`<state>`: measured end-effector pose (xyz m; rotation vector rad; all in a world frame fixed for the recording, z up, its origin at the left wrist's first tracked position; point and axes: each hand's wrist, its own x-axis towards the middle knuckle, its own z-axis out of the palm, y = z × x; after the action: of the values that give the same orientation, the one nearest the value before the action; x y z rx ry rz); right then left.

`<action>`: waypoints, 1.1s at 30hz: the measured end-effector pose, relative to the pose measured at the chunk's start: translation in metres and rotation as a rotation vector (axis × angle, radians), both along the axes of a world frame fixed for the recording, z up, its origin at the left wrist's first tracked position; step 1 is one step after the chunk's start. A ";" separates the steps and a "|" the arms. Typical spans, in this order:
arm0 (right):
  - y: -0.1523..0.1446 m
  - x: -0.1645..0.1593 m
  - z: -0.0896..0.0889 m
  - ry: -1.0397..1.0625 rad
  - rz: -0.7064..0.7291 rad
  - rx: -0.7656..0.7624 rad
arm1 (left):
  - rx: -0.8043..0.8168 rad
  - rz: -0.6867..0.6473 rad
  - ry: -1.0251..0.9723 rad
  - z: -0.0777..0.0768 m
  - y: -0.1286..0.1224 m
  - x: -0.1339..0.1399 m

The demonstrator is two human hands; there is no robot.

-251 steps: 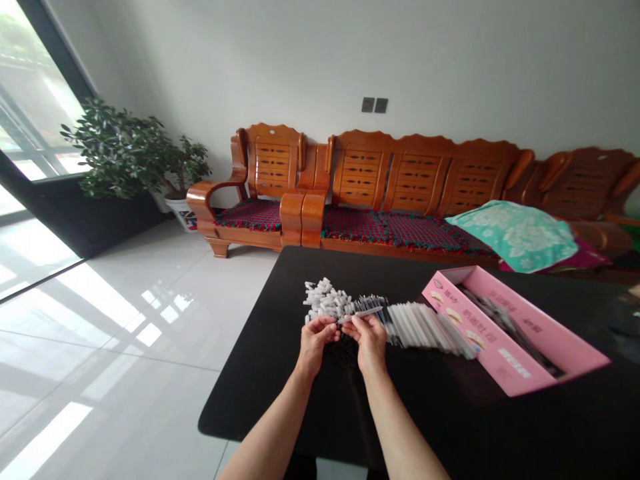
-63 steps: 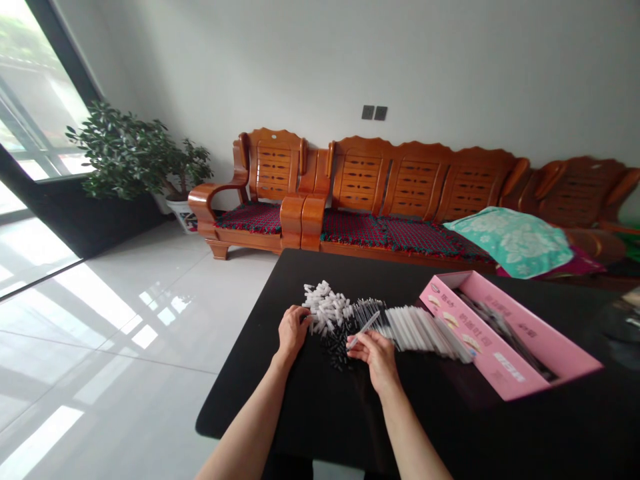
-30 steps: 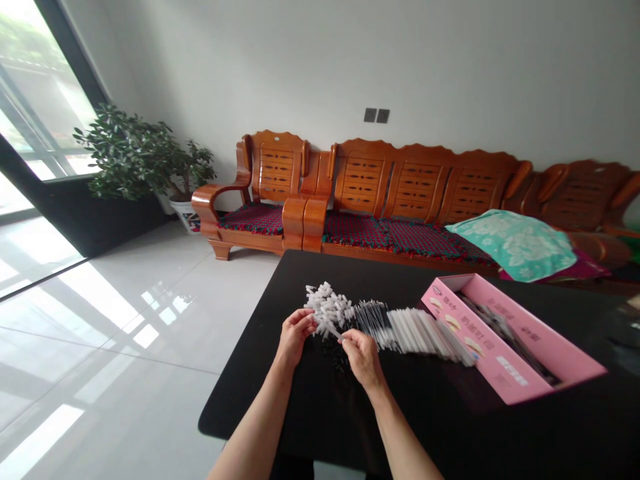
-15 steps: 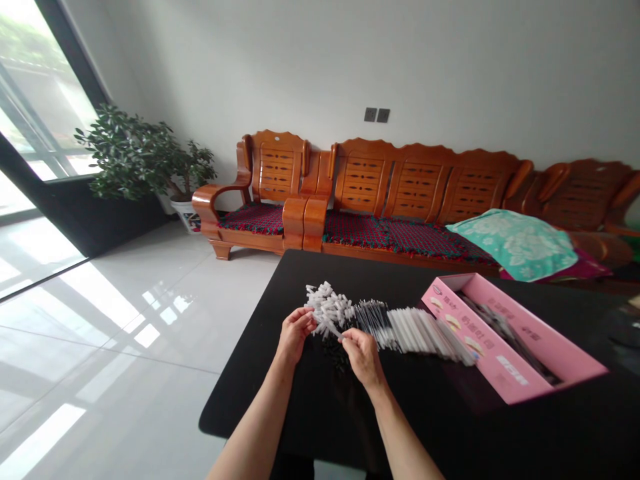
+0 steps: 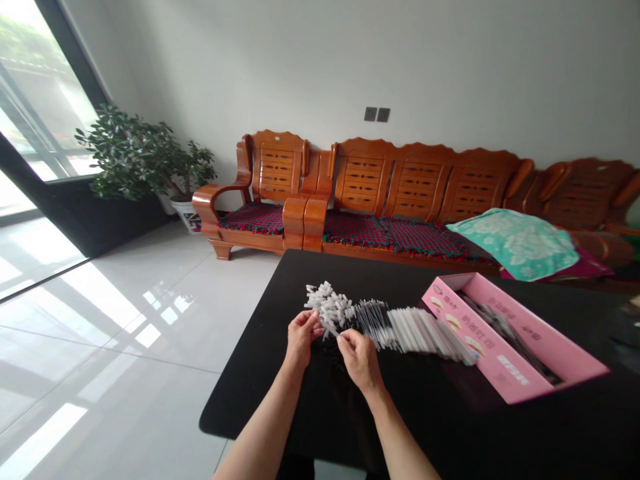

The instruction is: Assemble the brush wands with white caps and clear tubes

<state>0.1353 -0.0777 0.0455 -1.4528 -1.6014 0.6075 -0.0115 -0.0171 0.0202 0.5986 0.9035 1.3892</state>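
Black table [image 5: 440,407] is stretching underneath! Right hand [image 5: 359,360] is pinching a pale tube [image 5: 330,329], its long axis slanting toward the left hand [image 5: 303,335], whose grip isn't showing clearly.

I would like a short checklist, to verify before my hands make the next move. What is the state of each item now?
1. Right hand grips the slim pale tube: ok.
2. Left hand holds a small piece: cannot tell, fingers hide it.
3. White pieces near the left hand: ok, heaped just beyond it.
4. Black pieces easy to see: not ok, they blend into the black table.
5. Row of pale tubes laid side by side: ok.
6. Pink box open on top: ok.
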 end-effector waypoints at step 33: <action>0.005 0.040 -0.029 0.348 -0.289 -0.122 | 0.031 0.610 0.131 -0.010 0.050 -0.096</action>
<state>0.1751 -0.0730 0.0169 -1.5347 -1.0787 0.7498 -0.1072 0.0328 0.0099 0.4557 1.2351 1.9260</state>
